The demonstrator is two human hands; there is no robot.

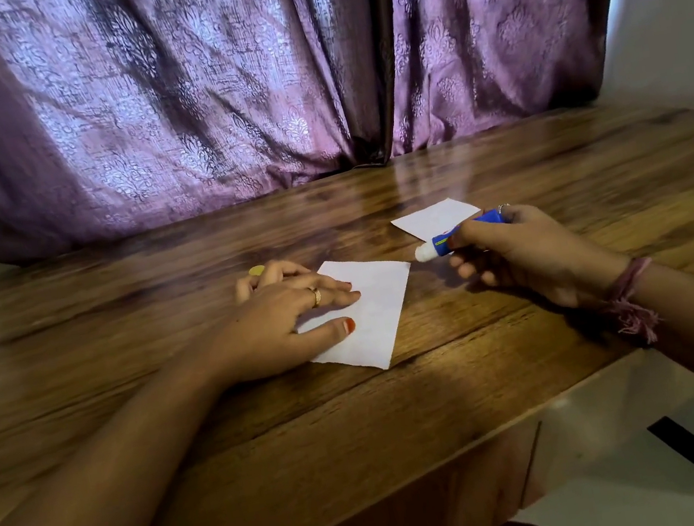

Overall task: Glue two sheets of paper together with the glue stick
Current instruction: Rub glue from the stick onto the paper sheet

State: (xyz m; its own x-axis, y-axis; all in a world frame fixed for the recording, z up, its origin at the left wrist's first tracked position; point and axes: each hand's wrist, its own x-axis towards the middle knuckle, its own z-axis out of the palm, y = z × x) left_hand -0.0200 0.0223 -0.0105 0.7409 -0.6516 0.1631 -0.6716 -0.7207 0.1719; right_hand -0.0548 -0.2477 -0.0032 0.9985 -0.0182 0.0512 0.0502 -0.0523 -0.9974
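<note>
The left hand (280, 314) lies flat, fingers spread, on the near paper sheet (378, 317). The right hand (521, 253) fingers squeeze the glue stick (455, 239) just past its edge. Another paper sheet (433, 217) lies behind on the desk (224, 418).

The near sheet of paper (372, 318) lies flat on the table (272, 433), and everything else is placed from it. The left hand (281, 318) rests on its left part, fingers spread across it. A small cap (256, 271) sits behind that hand, left of the sheet. The second sheet (433, 217) lies behind and to the right, apart from it. The right hand (521, 258) is to the right, holding the glue stick (459, 236), whose tip points toward the sheet's far right corner. A curtain (216, 79) hangs behind the table.
</note>
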